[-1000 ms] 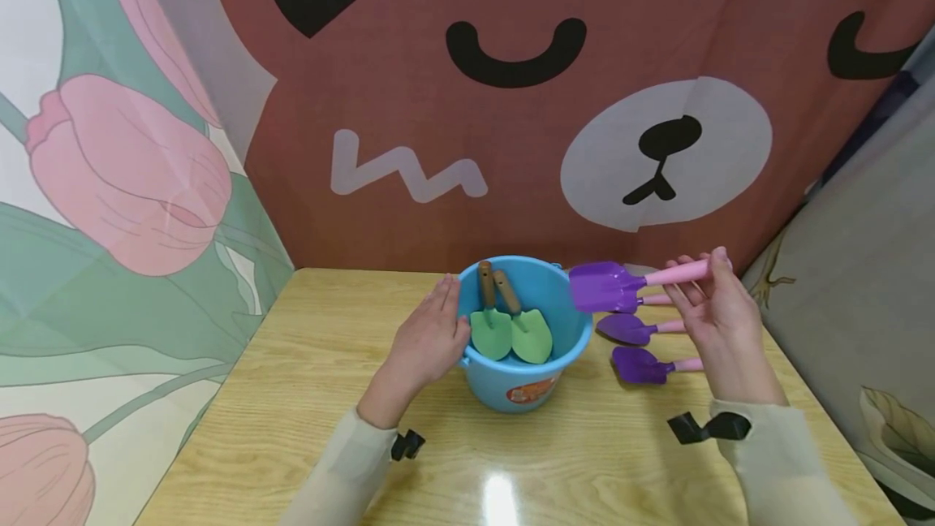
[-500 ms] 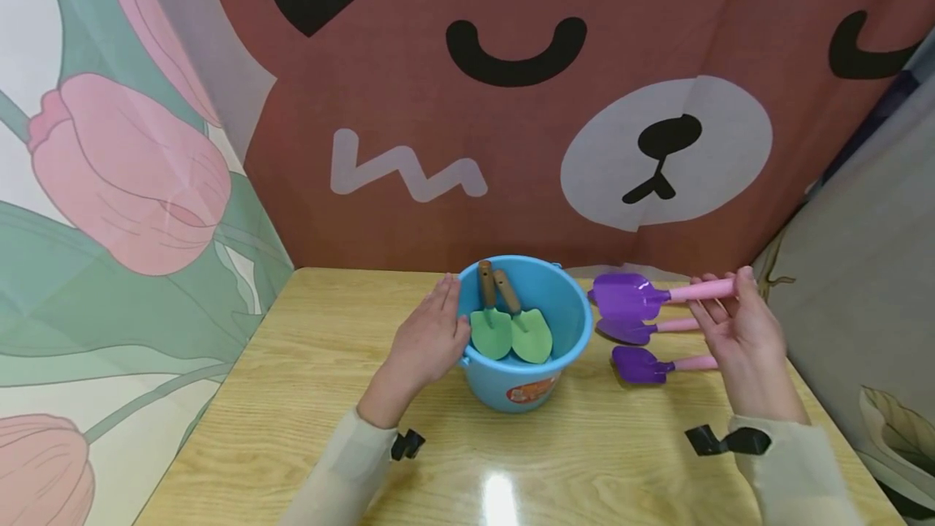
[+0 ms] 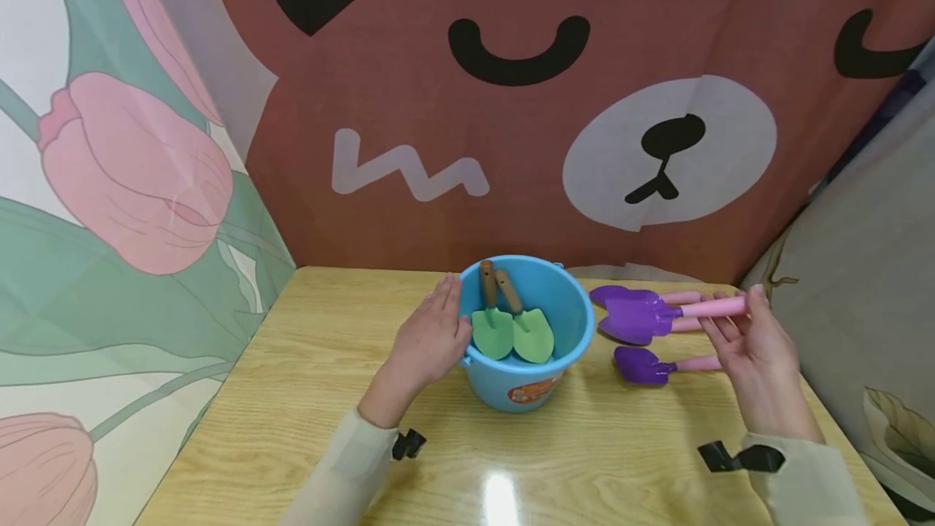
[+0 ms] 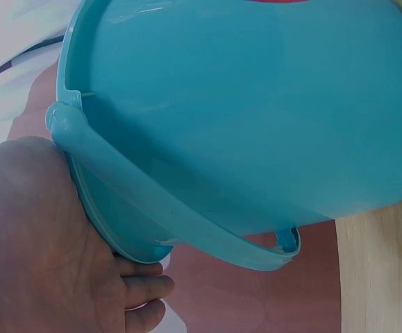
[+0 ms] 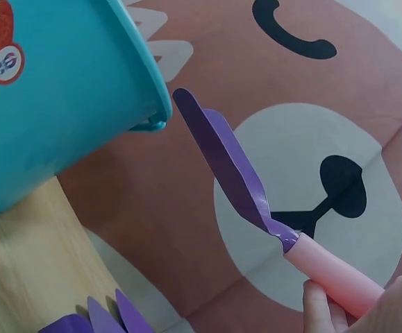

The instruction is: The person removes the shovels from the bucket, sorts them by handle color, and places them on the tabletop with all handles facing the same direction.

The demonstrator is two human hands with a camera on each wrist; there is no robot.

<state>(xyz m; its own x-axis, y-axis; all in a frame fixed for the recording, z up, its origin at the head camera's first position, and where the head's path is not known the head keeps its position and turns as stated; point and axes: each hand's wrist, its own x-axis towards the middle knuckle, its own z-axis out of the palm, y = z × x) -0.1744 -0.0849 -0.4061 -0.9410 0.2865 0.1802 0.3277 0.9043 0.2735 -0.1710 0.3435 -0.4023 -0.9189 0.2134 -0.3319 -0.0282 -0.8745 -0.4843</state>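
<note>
Right hand point(image 3: 763, 351) pinches a purple shovel point(image 3: 643, 317) by its pink handle, beside the blue bucket point(image 3: 491, 384).
My right wrist view shows it held clear of three other shovels point(image 3: 639, 365); my left hand point(image 3: 427, 339), fingers straight, touches the rim. Only the head view lets me see two green trowels point(image 3: 533, 336) inside.

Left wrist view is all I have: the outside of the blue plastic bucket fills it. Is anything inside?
Observer: Yes, two small green trowels with brown handles lie inside the blue plastic bucket.
Operator: Anything being held?
Observer: The right hand holds a purple-bladed shovel by its pink handle.
Operator: Any more like that one?
Observer: Three more purple-bladed tools with pink handles lie on the wood-grain table, to the right of the bucket in the head view.
</note>
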